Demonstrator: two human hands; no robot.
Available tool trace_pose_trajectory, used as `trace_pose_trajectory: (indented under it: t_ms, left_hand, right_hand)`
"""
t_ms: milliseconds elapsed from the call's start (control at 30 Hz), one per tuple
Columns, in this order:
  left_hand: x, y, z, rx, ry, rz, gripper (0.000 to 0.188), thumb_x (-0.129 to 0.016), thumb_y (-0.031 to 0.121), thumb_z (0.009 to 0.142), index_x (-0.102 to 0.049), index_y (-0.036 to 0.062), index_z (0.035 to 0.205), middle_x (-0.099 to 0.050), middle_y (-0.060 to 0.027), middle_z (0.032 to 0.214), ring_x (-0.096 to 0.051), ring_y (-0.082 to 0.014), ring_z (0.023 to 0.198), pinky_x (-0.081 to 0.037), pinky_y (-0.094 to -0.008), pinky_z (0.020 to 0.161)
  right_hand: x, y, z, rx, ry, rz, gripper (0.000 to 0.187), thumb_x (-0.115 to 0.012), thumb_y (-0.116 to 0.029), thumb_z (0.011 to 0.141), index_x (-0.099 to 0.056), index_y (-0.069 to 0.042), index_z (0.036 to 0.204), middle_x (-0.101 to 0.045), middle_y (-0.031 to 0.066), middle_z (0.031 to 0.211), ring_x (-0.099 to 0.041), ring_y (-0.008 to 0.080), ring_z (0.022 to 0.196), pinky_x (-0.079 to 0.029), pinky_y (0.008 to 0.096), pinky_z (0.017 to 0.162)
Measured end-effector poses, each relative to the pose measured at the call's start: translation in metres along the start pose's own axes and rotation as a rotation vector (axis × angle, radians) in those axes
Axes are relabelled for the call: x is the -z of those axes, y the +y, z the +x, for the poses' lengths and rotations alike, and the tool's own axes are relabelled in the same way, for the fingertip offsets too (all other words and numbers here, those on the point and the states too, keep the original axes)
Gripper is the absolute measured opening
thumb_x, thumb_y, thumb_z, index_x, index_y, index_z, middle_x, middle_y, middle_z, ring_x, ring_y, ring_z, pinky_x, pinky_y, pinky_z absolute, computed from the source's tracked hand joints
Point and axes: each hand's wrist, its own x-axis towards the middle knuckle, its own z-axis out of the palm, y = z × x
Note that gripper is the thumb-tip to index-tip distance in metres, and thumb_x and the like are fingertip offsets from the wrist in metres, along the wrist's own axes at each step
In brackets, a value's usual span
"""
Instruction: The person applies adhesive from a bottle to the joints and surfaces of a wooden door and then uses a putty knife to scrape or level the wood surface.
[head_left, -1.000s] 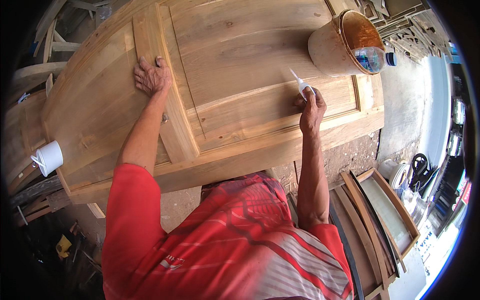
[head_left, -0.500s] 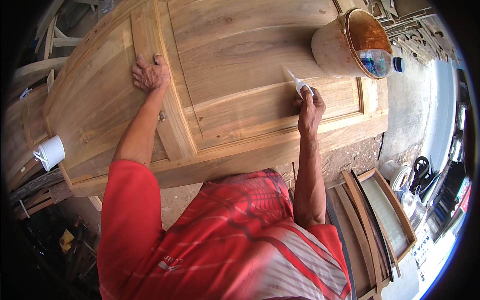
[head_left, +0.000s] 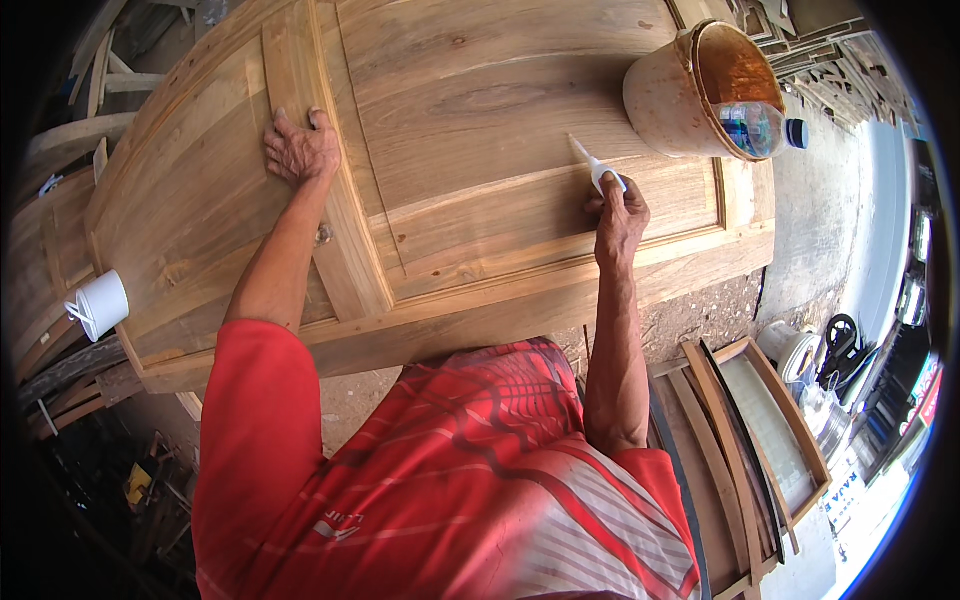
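Observation:
A large panelled wooden door lies flat in front of me. My left hand rests on its crosswise frame piece and the panel beside it, fingers apart and holding nothing. In my right hand is a small white squeeze bottle with a long thin nozzle, gripped between thumb and fingers. The nozzle points to the far left, its tip at the surface of the right-hand panel; whether it touches the wood I cannot tell. A dark knot shows in the frame piece near my left wrist.
A stained bucket with a plastic bottle in it stands on the door's far right. At the left edge is a small white tub. Wooden frames lie at the lower right, and scrap wood lies at the left.

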Motion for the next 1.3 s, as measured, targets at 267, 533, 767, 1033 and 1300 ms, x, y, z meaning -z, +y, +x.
trace_pose_trajectory:
  t_ms: [267, 533, 767, 1033, 1300]
  left_hand:
    - [0.001, 0.002, -0.001, -0.009, -0.003, -0.003, 0.078, -0.054, 0.057, 0.095, -0.04, 0.0115, 0.157, -0.041, -0.021, 0.157, -0.036, -0.0388, 0.147, -0.025, -0.0554, 0.121]
    - [0.004, 0.002, -0.001, -0.009, -0.018, 0.007, 0.077, -0.053, 0.056, 0.095, -0.04, 0.0113, 0.157, -0.041, -0.0226, 0.156, -0.037, -0.04, 0.146, -0.025, -0.0548, 0.121]
    - [0.004, 0.002, -0.002, -0.009, -0.015, 0.002, 0.078, -0.053, 0.056, 0.095, -0.039, 0.0104, 0.157, -0.037, -0.0223, 0.159, -0.035, -0.0398, 0.147, -0.024, -0.0553, 0.121]
    - [0.002, 0.002, -0.002, -0.005, -0.012, -0.012, 0.079, -0.054, 0.057, 0.095, -0.04, 0.0097, 0.156, -0.036, -0.0206, 0.16, -0.034, -0.0389, 0.148, -0.024, -0.0547, 0.121]
    - [0.003, 0.0, -0.002, -0.021, 0.005, -0.029, 0.081, -0.054, 0.059, 0.094, -0.04, 0.011, 0.158, -0.038, -0.0237, 0.159, -0.036, -0.0401, 0.149, -0.026, -0.0573, 0.12]
  right_hand:
    - [0.001, 0.003, 0.002, 0.032, -0.007, -0.02, 0.042, -0.074, -0.04, 0.099, -0.076, 0.001, 0.11, -0.07, 0.005, 0.084, -0.061, 0.0105, 0.064, -0.048, 0.0264, 0.062]
    - [-0.001, 0.0, 0.001, 0.035, -0.012, -0.015, 0.037, -0.075, -0.035, 0.1, -0.075, 0.001, 0.11, -0.069, 0.0046, 0.082, -0.059, 0.0089, 0.061, -0.049, 0.0247, 0.06]
    - [-0.004, -0.002, -0.004, 0.026, -0.036, 0.039, 0.036, -0.074, -0.034, 0.1, -0.076, 0.001, 0.108, -0.068, 0.0027, 0.081, -0.059, 0.0081, 0.065, -0.047, 0.0236, 0.062]
    - [-0.029, -0.008, -0.013, 0.03, -0.108, 0.003, 0.035, -0.075, -0.034, 0.099, -0.077, 0.0, 0.106, -0.068, 0.0015, 0.083, -0.057, 0.0072, 0.066, -0.044, 0.0222, 0.063]
    - [-0.026, -0.001, -0.008, 0.006, -0.1, 0.035, 0.036, -0.076, -0.033, 0.099, -0.075, 0.002, 0.107, -0.068, 0.0031, 0.082, -0.058, 0.0074, 0.064, -0.051, 0.0249, 0.06]
